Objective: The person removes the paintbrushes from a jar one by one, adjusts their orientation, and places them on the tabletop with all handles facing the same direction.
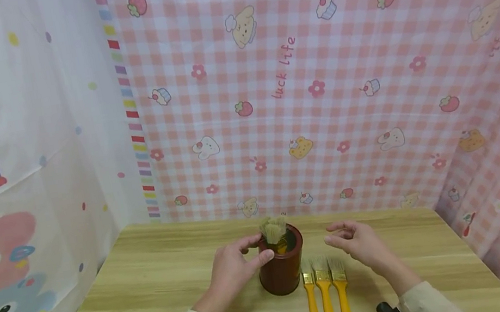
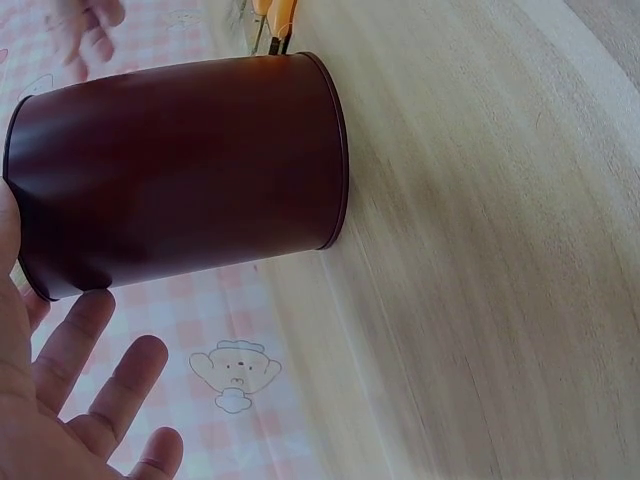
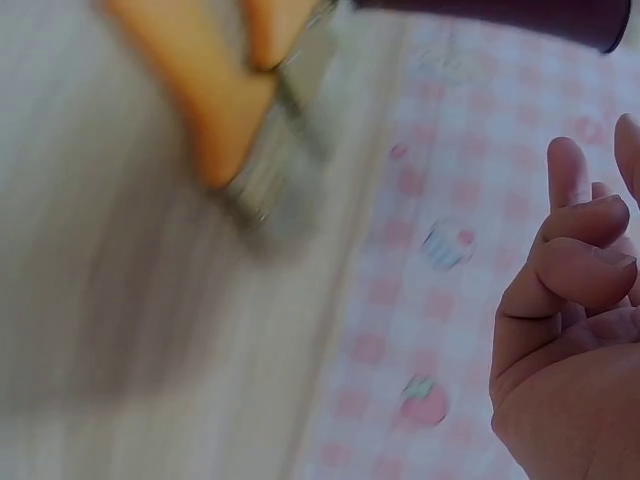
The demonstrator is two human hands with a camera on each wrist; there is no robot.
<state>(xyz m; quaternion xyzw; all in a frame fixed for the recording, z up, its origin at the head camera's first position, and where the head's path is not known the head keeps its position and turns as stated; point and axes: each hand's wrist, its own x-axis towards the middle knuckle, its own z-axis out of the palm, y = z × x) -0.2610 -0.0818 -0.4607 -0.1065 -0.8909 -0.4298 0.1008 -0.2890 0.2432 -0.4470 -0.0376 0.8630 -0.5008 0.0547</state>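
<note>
While the left hand (image 1: pixel 232 264) is gripping the brown cup (image 1: pixel 280 275), the right hand (image 1: pixel 358 244) is hovering, loosely curled.
Three yellow-handled brushes (image 1: pixel 326 300) are lying near the cup.

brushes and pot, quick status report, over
Left hand holding pot by rim, right hand empty. Bristles up in pot; three brushes on table beside it. No obstruction seen.

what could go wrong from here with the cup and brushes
The cup might tip: the left hand touches it up at the rim, where a sideways push could upset it. If it tipped toward the three brushes lying close by, it could knock them askew. The empty right hand could also brush their bristles if it swung low toward the cup.
</note>
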